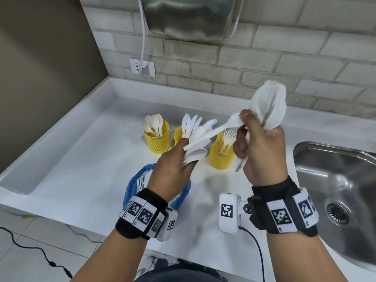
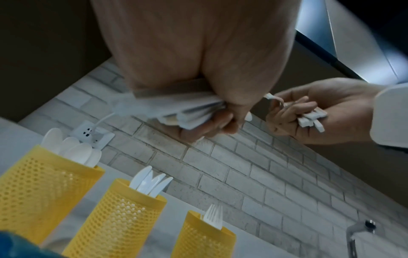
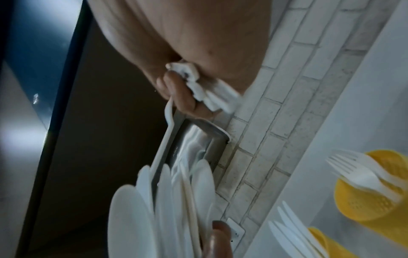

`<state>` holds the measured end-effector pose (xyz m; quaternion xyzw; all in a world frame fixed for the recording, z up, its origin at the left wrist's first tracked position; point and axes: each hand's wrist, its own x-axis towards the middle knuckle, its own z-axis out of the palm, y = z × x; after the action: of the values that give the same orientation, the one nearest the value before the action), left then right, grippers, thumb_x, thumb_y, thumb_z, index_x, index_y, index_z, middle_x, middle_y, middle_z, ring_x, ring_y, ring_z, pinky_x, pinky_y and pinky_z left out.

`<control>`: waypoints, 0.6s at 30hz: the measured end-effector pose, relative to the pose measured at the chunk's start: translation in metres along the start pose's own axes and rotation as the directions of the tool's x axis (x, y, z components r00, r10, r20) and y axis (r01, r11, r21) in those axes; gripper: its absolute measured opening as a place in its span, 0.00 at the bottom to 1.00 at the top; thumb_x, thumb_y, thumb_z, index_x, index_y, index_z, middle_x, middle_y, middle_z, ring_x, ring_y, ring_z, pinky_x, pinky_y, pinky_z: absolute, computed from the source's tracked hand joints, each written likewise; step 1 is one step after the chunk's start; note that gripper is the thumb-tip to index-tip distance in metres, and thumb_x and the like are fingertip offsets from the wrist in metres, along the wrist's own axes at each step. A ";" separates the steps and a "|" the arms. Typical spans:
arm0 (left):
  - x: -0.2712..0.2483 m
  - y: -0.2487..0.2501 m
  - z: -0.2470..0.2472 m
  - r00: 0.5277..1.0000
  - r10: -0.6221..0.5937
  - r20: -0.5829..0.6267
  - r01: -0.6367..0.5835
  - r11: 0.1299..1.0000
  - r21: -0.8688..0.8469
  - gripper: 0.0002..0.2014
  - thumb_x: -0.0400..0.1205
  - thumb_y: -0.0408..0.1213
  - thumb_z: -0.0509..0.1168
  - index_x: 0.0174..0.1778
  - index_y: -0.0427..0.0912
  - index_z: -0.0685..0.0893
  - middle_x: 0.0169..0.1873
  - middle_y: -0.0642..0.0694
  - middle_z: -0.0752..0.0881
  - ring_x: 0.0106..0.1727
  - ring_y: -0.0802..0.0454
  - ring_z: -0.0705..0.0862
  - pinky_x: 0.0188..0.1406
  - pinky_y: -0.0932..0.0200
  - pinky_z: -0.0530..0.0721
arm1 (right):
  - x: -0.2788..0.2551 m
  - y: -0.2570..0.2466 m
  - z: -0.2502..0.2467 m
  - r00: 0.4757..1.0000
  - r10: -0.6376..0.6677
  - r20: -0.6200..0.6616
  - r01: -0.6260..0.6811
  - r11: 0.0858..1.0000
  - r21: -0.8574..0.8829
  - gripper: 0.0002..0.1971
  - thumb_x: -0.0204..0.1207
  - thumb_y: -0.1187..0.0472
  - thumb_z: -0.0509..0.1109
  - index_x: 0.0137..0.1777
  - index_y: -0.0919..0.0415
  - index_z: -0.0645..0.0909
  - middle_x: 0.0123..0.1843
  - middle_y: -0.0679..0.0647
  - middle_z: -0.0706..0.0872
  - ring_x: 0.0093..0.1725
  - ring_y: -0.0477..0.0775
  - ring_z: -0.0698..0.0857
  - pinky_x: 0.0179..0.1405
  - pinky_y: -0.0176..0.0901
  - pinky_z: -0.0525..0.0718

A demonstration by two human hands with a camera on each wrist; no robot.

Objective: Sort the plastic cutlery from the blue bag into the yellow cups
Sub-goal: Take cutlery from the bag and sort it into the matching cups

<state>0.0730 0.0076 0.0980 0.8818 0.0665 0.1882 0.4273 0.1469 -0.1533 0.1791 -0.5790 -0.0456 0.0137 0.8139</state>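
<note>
Right hand [image 1: 262,151] clamps a bunch of white plastic spoons [image 1: 270,106], bowls up. Left hand [image 1: 173,165] grips a second bundle of cutlery [image 1: 198,139]. Beyond both hands stand three yellow mesh cups [image 1: 156,139] holding spoons, knives, forks. Beneath the left wrist lies the blue bag [image 1: 134,186].

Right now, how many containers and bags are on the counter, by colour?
Yellow cups: 3, holding spoons, knives and forks
Blue bag: 1
Total: 4
</note>
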 end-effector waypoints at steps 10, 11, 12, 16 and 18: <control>-0.005 0.016 -0.010 0.981 -0.138 0.137 0.193 0.779 -0.597 0.12 0.88 0.45 0.64 0.50 0.39 0.85 0.30 0.47 0.82 0.27 0.51 0.74 0.30 0.59 0.77 | 0.013 0.006 -0.029 0.942 0.333 -0.044 -0.239 0.755 0.610 0.07 0.88 0.60 0.62 0.57 0.64 0.77 0.43 0.61 0.88 0.51 0.69 0.93 0.59 0.64 0.90; -0.005 0.019 -0.012 0.982 -0.129 0.138 0.187 0.755 -0.629 0.13 0.87 0.46 0.63 0.52 0.39 0.85 0.31 0.47 0.82 0.26 0.51 0.74 0.29 0.60 0.78 | 0.011 0.006 -0.029 0.938 0.345 -0.033 -0.251 0.744 0.619 0.09 0.88 0.59 0.62 0.60 0.65 0.77 0.42 0.61 0.90 0.50 0.68 0.94 0.54 0.63 0.92; -0.005 0.021 -0.013 0.983 -0.114 0.145 0.182 0.734 -0.655 0.13 0.86 0.47 0.63 0.53 0.39 0.84 0.31 0.46 0.82 0.25 0.51 0.75 0.29 0.59 0.78 | 0.009 0.006 -0.028 0.933 0.357 -0.029 -0.265 0.741 0.617 0.12 0.89 0.57 0.62 0.60 0.68 0.78 0.41 0.61 0.91 0.48 0.67 0.94 0.49 0.60 0.93; -0.007 0.022 -0.015 0.981 -0.070 0.182 0.182 0.667 -0.723 0.16 0.87 0.50 0.64 0.53 0.37 0.83 0.32 0.42 0.83 0.25 0.48 0.77 0.28 0.56 0.80 | 0.005 0.008 -0.024 0.916 0.400 -0.036 -0.310 0.762 0.569 0.19 0.88 0.50 0.63 0.45 0.65 0.82 0.33 0.56 0.87 0.33 0.55 0.92 0.37 0.47 0.93; -0.007 0.022 -0.015 0.975 -0.078 0.209 0.211 0.625 -0.752 0.16 0.86 0.49 0.63 0.52 0.37 0.82 0.31 0.42 0.82 0.23 0.48 0.76 0.26 0.56 0.80 | 0.006 0.012 -0.023 0.934 0.355 -0.037 -0.269 0.767 0.582 0.15 0.88 0.50 0.64 0.42 0.58 0.76 0.31 0.53 0.77 0.25 0.51 0.80 0.28 0.41 0.85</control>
<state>0.0602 0.0026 0.1220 0.6193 0.0171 0.0939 0.7793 0.1548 -0.1702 0.1603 -0.3088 0.1168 0.1200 0.9363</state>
